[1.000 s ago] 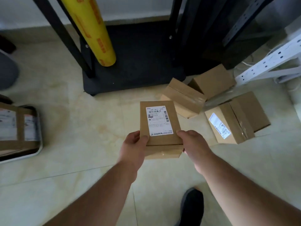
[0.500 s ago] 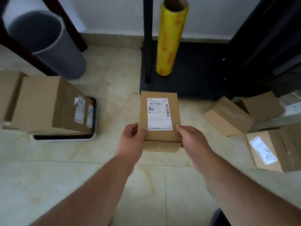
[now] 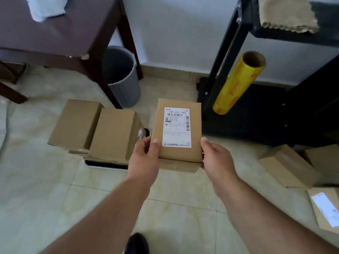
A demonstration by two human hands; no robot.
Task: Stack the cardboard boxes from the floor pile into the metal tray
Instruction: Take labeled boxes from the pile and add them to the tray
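I hold a brown cardboard box point(image 3: 178, 154) with a white shipping label on top, in mid-air at the centre. My left hand point(image 3: 145, 158) grips its left side and my right hand point(image 3: 217, 158) grips its right side. Just left of it, the metal tray point(image 3: 104, 165) sits on the floor, mostly hidden under stacked boxes point(image 3: 113, 132). A second stacked box point(image 3: 75, 123) lies beside it. At the right edge the floor pile point(image 3: 286, 166) has a plain box and a labelled box point(image 3: 325, 208).
A dark wooden table point(image 3: 55, 33) and a grey bin point(image 3: 122, 77) stand behind the tray. A black metal rack point(image 3: 225, 57) with a yellow film roll point(image 3: 238, 83) is at the back right. My shoe point(image 3: 137, 242) is at the bottom on the tiled floor.
My view and the held box have swung left. The tray with its stacked boxes has come to the box's left side, and the floor pile has slid to the right edge.
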